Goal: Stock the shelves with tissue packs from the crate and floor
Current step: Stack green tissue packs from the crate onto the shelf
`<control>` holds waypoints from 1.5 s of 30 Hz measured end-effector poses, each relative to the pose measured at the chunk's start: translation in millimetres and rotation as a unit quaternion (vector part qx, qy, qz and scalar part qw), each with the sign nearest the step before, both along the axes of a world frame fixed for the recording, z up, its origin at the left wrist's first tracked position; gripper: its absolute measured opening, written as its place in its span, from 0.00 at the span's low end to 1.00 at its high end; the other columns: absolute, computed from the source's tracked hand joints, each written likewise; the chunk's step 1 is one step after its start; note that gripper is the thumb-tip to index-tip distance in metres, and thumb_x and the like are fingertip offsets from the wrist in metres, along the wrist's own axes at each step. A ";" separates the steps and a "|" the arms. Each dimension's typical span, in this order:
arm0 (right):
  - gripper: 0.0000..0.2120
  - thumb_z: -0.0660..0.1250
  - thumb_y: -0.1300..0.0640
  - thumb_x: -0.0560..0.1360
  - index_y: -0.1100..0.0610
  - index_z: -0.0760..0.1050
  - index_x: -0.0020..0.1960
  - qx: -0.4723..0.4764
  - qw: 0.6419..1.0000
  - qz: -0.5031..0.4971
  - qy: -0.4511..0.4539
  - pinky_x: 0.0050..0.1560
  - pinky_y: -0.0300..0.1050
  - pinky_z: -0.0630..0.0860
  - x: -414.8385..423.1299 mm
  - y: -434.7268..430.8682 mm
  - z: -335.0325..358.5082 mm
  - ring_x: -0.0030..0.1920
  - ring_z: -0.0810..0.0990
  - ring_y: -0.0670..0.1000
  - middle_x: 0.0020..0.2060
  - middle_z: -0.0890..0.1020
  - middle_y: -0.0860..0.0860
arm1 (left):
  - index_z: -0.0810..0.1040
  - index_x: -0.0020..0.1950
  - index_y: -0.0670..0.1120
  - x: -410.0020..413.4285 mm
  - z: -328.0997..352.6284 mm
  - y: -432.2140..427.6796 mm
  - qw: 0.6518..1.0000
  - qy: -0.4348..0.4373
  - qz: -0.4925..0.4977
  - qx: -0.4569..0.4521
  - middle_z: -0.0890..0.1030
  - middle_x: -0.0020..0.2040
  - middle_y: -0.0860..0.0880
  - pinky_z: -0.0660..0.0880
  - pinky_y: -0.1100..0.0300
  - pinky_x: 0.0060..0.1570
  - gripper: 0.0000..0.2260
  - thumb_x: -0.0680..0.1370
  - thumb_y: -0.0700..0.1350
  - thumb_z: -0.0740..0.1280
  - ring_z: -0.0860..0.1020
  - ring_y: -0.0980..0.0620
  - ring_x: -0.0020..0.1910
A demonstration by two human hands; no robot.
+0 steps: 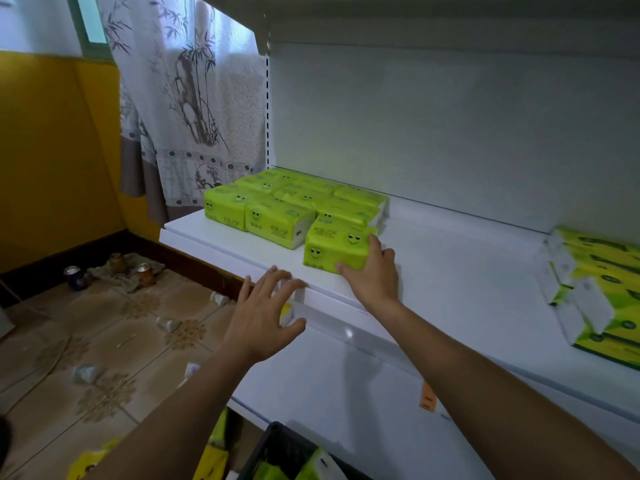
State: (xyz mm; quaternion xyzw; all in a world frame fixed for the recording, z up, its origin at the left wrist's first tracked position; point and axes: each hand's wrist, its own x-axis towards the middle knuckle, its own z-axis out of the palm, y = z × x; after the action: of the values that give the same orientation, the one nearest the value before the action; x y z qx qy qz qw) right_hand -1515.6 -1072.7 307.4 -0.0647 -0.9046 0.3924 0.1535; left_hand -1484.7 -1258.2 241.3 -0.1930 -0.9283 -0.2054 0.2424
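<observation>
A green tissue pack (332,249) with smiley faces lies near the front of the white shelf (450,271). My right hand (375,275) grips its right end, thumb under the front edge and fingers over the top. Behind it and to its left, several more green packs (277,209) lie in rows. My left hand (265,313) hovers with spread fingers at the shelf's front lip and holds nothing. A dark crate (277,452) with green packs in it shows at the bottom edge, and more packs (214,459) lie on the floor beside it.
Yellow-green bundled tissue packs (595,289) are stacked at the shelf's right end. A lower shelf (346,382) juts out below. Cans (74,277), a rag (121,271) and scraps of litter lie on the tiled floor at left. A patterned curtain (194,98) hangs by the shelf's left end.
</observation>
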 end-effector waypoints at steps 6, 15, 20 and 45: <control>0.31 0.65 0.55 0.74 0.54 0.58 0.74 -0.057 0.998 0.003 0.031 0.58 0.46 0.68 -11.3 -13.0 -4.9 0.58 0.73 0.57 0.58 0.71 0.57 | 0.70 0.60 0.55 -7.1 1.5 4.6 0.999 -0.032 -0.008 0.041 0.65 0.69 0.52 0.61 0.44 0.64 0.24 0.67 0.61 0.55 0.58 0.56 0.69; 0.14 0.71 0.58 0.72 0.59 0.65 0.44 -0.082 0.992 -0.056 0.073 0.47 0.44 0.65 -9.7 -11.1 -7.7 0.46 0.72 0.57 0.49 0.74 0.59 | 0.73 0.60 0.50 -1.9 1.6 10.1 0.997 -0.025 0.013 0.075 0.68 0.69 0.49 0.68 0.41 0.60 0.27 0.65 0.61 0.55 0.62 0.49 0.72; 0.06 0.66 0.62 0.73 0.64 0.73 0.47 -0.036 0.997 -0.023 0.067 0.52 0.44 0.67 16.5 -10.1 -9.9 0.51 0.75 0.60 0.53 0.72 0.60 | 0.62 0.72 0.54 23.2 2.8 8.8 0.994 -0.108 0.010 0.030 0.55 0.76 0.54 0.59 0.40 0.68 0.36 0.65 0.65 0.48 0.58 0.51 0.74; 0.11 0.63 0.62 0.76 0.63 0.74 0.57 -0.059 0.919 0.067 -0.385 0.57 0.48 0.72 169.7 46.2 -335.7 0.57 0.76 0.57 0.54 0.78 0.59 | 0.63 0.72 0.49 140.7 -252.0 54.8 0.857 -0.515 0.016 -0.021 0.59 0.73 0.48 0.66 0.55 0.66 0.28 0.74 0.54 0.65 0.62 0.47 0.70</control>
State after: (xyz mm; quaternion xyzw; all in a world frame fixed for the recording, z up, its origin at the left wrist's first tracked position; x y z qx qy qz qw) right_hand -1345.9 -1026.4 -28.3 -0.1593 -0.8711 0.3997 -0.2368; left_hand -1344.0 -1203.3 -10.7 -0.0495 -0.9277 -0.2521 -0.2707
